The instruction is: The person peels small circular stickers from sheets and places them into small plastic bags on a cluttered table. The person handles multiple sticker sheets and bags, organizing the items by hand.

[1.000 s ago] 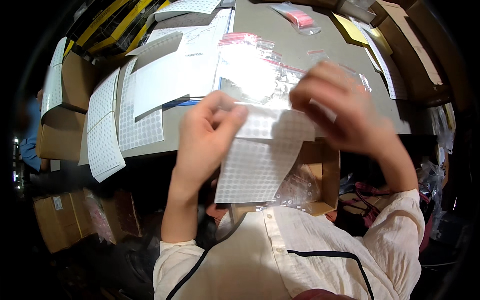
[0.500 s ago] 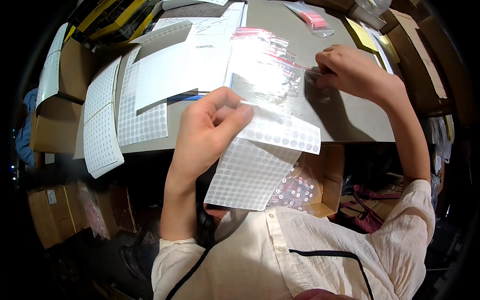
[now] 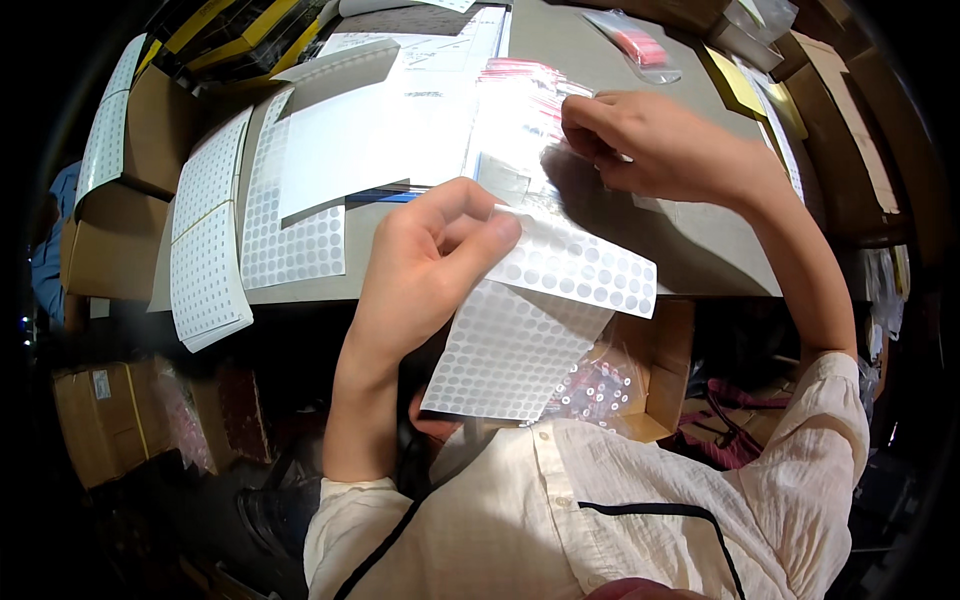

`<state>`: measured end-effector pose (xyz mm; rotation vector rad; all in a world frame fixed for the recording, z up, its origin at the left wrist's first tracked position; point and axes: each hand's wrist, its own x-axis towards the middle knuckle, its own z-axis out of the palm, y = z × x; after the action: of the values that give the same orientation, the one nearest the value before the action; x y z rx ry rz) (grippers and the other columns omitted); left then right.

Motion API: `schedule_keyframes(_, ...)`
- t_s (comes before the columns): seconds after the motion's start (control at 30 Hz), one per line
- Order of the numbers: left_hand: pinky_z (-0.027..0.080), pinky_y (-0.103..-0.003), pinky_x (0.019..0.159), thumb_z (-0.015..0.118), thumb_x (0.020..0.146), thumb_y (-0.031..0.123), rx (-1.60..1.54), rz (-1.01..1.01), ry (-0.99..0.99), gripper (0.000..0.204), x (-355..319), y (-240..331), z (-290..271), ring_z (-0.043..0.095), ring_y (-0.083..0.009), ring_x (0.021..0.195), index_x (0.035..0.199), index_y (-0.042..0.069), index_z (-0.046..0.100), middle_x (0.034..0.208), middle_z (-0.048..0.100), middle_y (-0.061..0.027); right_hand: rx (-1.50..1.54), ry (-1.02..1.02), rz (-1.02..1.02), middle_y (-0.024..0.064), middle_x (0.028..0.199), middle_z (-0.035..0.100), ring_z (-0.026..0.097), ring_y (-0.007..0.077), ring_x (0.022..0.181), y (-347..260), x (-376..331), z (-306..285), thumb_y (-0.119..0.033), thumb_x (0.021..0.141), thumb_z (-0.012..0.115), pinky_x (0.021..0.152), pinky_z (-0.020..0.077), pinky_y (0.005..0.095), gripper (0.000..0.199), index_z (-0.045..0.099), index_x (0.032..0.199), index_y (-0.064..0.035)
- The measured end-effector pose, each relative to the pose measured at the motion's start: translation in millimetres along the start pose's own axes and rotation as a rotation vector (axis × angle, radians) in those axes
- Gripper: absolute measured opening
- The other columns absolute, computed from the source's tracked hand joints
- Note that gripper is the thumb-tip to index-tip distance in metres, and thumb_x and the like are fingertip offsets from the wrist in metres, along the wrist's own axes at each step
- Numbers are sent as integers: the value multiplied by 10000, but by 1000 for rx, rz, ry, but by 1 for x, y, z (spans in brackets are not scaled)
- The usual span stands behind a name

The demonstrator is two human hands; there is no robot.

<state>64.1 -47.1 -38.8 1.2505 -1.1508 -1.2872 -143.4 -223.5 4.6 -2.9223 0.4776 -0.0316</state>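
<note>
My left hand [image 3: 425, 260] pinches a sheet of round silver-grey stickers [image 3: 510, 350] by its top edge, thumb on top. The sheet's upper part folds over towards the right, and its lower part hangs past the table's front edge. My right hand [image 3: 665, 145] is at the right side of a pile of small clear zip bags [image 3: 515, 90] with red closures. Its fingers are curled together, and what lies between them is hidden. Glare washes out part of the pile.
More sticker sheets [image 3: 207, 245] lie at the left, under and beside a white sheet [image 3: 335, 150]. Below the table edge, a cardboard box [image 3: 665, 375] contains small bags with white rounds [image 3: 597, 388]. A bag of red strips [image 3: 640, 48] lies at the back.
My right hand has moved left, from beside the bag pile to over its right part. My left hand keeps its pinch on the sticker sheet. The whole view has shifted slightly.
</note>
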Motion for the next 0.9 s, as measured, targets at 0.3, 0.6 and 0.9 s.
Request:
schedule_keyframes(0.3, 296, -200, 535, 655, 967, 128, -9, 45, 41, 145, -1, -3, 2, 422, 1, 588, 931, -10, 629, 638, 588, 42, -185, 48, 287, 173, 809, 628, 627, 363, 792, 18, -4, -4, -153, 859, 731, 701, 489, 440, 244, 554, 917, 6)
schedule_keyframes(0.6, 214, -215, 513, 655, 975, 124, -63, 13, 84, 137, 2, -3, 7, 313, 7, 552, 902, 22, 600, 609, 465, 102, 816, 118, 197, 46, 757, 635, 552, 100, 656, -15, -71, -7, -378, 930, 741, 581, 457, 285, 418, 670, 1065, 12)
schedule_keyframes(0.9, 453, -176, 615, 499, 1075, 256, -95, 126, 45, 306, 15, 23, 21, 599, -69, 693, 1004, -9, 633, 833, 677, -36, 1214, 288, 390, 1, 701, 613, 555, 72, 487, -10, -104, -29, -235, 991, 668, 442, 436, 215, 216, 686, 1053, -29)
